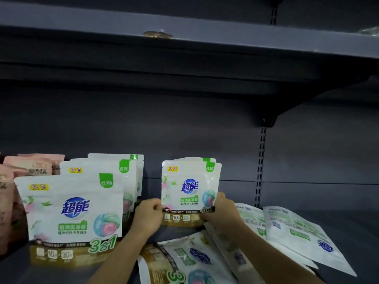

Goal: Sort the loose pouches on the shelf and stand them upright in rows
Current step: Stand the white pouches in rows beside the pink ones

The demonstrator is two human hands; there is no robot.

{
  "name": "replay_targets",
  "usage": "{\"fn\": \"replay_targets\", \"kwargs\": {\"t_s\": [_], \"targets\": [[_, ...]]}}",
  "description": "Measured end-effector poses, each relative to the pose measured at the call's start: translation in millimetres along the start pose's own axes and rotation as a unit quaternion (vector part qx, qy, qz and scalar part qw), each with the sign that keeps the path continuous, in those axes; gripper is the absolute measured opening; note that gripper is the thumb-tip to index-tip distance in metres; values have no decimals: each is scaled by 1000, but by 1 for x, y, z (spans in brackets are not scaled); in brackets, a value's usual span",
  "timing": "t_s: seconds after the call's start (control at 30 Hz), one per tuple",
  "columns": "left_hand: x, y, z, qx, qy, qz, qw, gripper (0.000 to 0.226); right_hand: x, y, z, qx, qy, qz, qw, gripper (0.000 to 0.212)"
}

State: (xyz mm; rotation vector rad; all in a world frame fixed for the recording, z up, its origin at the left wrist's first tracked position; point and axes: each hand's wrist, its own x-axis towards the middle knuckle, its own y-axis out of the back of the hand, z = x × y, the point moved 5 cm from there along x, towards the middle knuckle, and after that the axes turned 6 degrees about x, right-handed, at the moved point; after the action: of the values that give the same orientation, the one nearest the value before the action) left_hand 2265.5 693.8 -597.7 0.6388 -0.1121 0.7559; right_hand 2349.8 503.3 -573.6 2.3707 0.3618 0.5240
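left hand [148, 216] | right hand [220, 212] | both pinch upright pouch [189, 189] (second pouch half-hidden behind)

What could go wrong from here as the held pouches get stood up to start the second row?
1. Both hands, left hand and right hand, pinch only the lower corners of the held pouches; with nothing beside them they may flop over once released.
2. The loose pouches lie flat under the right forearm, so pulling back could drag them toward the shelf edge.
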Motion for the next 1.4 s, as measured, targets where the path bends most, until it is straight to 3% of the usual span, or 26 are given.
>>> {"fn": "replay_targets", "kwargs": {"t_s": [0.27, 0.43, 0.6, 0.77, 0.9, 1.13, 1.27, 1.4], "targets": [[-16, 10, 20, 91, -21, -17, 995, 28, -3, 2, -5, 23, 1, 35, 999, 30], [-29, 14, 40, 204, -22, -53, 977, 27, -6, 7, -13, -32, 2, 31, 999, 36], [-44, 6, 49, 323, -6, -173, 930, 42, -14, 5, -6, -28, -24, 20, 999, 32], [-52, -2, 44, 373, 0, -200, 906, 55, -30, 6, -10, -122, 1, 13, 992, 40], [-60, -4, 39, 357, 0, -215, 909, 41, -41, 0, -5, -194, 15, -24, 981, 39], [-65, 14, 59, 311, -50, -139, 939, 24, -50, 8, -3, -242, 39, -21, 969, 33], [-71, 41, 96, 355, -112, -55, 927, 31, -48, 17, 0, -195, 27, 20, 980, 28], [-83, 66, 133, 367, -180, 81, 909, 30, -53, 27, -1, -99, 12, 70, 993, 27]]}}
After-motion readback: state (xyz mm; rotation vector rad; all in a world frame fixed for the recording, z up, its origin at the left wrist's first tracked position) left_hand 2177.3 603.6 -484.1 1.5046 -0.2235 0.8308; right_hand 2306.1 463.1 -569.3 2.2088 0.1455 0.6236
